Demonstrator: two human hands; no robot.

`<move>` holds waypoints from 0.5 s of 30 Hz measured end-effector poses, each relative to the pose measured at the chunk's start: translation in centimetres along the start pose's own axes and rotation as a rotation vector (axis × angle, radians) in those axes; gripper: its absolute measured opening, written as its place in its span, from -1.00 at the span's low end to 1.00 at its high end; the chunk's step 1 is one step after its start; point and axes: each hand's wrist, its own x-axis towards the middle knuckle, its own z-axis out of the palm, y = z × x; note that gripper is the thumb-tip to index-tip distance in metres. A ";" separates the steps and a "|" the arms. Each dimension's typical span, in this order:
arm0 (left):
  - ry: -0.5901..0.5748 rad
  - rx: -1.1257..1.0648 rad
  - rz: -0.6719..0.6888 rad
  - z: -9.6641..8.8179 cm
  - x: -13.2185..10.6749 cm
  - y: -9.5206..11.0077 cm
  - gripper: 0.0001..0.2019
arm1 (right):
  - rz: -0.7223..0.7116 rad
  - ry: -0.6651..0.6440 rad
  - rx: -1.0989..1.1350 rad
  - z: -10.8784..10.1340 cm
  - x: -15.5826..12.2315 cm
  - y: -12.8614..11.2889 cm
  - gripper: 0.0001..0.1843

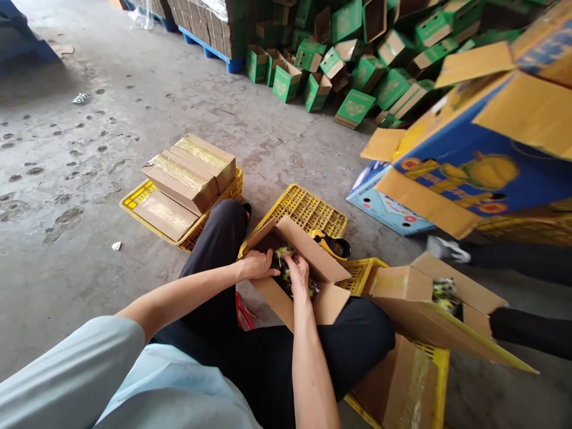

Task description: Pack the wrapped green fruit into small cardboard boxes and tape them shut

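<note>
An open cardboard box (pixel 313 247) stands in front of my crossed legs with its flaps folded out. Inside it is a clear plastic-wrapped pack (pixel 283 280) of dark and yellow-green contents, too small to make out. My left hand (pixel 260 264) reaches over the box's left side, fingers bent at the pack's edge. From the near side comes my right hand (pixel 298 273), its fingers curled against the pack's top. Both hands appear to grip the wrapping. A yellow-and-black tape dispenser (pixel 331 243) lies just beyond the box's far flap.
Taped cartons (pixel 187 173) sit in a yellow crate on the left. An upturned yellow crate (pixel 308 208) lies ahead. On the right are another open box (pixel 415 292) with a similar pack, a large blue carton (pixel 473 161) and a person's legs. Green boxes (pixel 286 80) are heaped behind.
</note>
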 end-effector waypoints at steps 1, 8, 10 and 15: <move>0.009 0.013 0.003 0.2 -0.2 0.1 -0.19 | 0.009 0.017 -0.015 -0.1 -0.1 0.1 -0.51; -0.073 0.020 0.055 -0.1 0.1 -0.6 -0.15 | 0.051 0.131 -0.151 -2.4 -0.5 0.5 -0.55; -0.126 0.016 0.077 -0.5 0.4 -0.7 -0.16 | 0.055 0.112 -0.169 -2.6 -0.6 0.2 -0.55; -0.198 -0.010 0.091 -0.9 0.5 -0.6 -0.16 | 0.056 -0.008 0.058 -1.4 -0.5 -0.8 -0.51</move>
